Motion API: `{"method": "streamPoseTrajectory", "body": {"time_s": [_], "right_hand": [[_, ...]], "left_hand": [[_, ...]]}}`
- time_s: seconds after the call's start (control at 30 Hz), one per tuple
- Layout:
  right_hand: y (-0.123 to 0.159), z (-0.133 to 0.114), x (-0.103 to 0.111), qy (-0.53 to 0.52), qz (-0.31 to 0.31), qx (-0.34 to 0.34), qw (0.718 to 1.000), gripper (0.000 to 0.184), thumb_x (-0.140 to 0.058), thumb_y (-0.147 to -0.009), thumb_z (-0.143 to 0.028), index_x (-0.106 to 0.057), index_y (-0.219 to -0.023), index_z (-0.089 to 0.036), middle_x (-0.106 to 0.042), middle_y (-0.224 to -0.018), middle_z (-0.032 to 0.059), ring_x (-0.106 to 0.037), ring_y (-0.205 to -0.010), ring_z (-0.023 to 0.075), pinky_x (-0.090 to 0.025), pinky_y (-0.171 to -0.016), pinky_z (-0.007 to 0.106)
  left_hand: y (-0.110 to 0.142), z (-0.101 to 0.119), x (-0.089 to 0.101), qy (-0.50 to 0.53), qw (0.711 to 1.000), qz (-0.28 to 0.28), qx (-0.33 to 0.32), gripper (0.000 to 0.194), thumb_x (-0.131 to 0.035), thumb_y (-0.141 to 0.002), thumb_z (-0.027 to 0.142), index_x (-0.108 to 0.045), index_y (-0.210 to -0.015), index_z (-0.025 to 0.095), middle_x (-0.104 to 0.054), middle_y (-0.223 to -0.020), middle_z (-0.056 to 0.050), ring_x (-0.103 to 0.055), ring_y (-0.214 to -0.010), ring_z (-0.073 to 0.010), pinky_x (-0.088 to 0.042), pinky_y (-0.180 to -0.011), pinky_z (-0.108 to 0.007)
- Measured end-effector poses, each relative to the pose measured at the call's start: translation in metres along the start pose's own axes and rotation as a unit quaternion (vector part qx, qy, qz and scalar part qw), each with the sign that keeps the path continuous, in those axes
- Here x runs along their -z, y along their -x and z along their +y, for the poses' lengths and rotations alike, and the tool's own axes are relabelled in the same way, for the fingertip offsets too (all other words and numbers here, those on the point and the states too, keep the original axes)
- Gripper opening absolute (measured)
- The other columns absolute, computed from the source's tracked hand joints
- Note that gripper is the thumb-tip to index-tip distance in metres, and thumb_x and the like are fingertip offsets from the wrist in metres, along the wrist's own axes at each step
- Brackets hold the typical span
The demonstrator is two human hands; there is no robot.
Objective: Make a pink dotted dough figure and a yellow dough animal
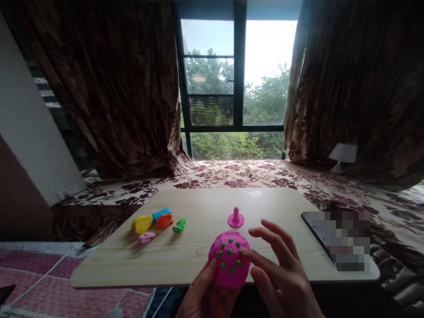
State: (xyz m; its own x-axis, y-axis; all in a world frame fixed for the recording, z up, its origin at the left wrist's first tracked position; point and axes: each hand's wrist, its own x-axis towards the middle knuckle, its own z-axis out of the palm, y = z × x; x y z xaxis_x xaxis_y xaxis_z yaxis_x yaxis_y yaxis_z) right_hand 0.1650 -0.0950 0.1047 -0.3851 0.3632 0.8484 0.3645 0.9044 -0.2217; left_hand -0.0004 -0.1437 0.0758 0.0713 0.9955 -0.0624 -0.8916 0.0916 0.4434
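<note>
My left hand (204,292) grips a round, flat pink clay disc (228,259) by its lower left edge, thumb on the front and fingers behind. Several small green clay dots (229,251) are spread over its face. With its fingers apart, my right hand (287,270) reaches in from the right. Its index fingertip touches the disc near a green dot at the right edge; nothing is visibly held in this hand. Beyond the disc, a pink clay piece (236,217) with an upright stem on a flat round base stands on the table.
On the left of the wooden table (198,198) lie clay lumps: yellow (142,225), blue (160,215), orange (164,220), green (179,225) and light pink (146,238). A dark flat device (319,238), partly pixelated, lies at right. A lamp (343,153) stands beyond.
</note>
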Motion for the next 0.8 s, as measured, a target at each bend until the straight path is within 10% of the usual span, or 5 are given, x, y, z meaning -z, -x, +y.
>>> {"method": "streamPoseTrajectory", "body": {"time_s": [0.53, 0.8], "right_hand": [[0.006, 0.004, -0.006, 0.047, 0.004, 0.071, 0.996, 0.033, -0.056, -0.076, -0.011, -0.063, -0.106, -0.02, -0.047, -0.123, 0.0113, -0.037, -0.119, 0.0345, -0.045, -0.087, 0.05], [0.005, 0.004, -0.005, 0.034, 0.008, 0.075, 0.997, 0.036, -0.054, -0.076, -0.011, -0.06, -0.111, -0.02, -0.046, -0.125, 0.0112, -0.036, -0.121, 0.0335, -0.045, -0.088, 0.048]], "left_hand": [[0.001, 0.0, -0.025, -0.006, 0.988, 0.157, -0.002, 0.025, -0.045, -0.087, 0.008, -0.07, -0.088, 0.01, -0.071, -0.095, -0.017, -0.068, -0.088, -0.0208, -0.054, -0.08, -0.031], [-0.003, -0.003, -0.029, -0.003, 0.975, 0.221, -0.017, 0.032, -0.049, -0.085, 0.006, -0.055, -0.116, 0.01, -0.073, -0.093, -0.015, -0.068, -0.086, -0.0212, -0.057, -0.074, -0.03]]}}
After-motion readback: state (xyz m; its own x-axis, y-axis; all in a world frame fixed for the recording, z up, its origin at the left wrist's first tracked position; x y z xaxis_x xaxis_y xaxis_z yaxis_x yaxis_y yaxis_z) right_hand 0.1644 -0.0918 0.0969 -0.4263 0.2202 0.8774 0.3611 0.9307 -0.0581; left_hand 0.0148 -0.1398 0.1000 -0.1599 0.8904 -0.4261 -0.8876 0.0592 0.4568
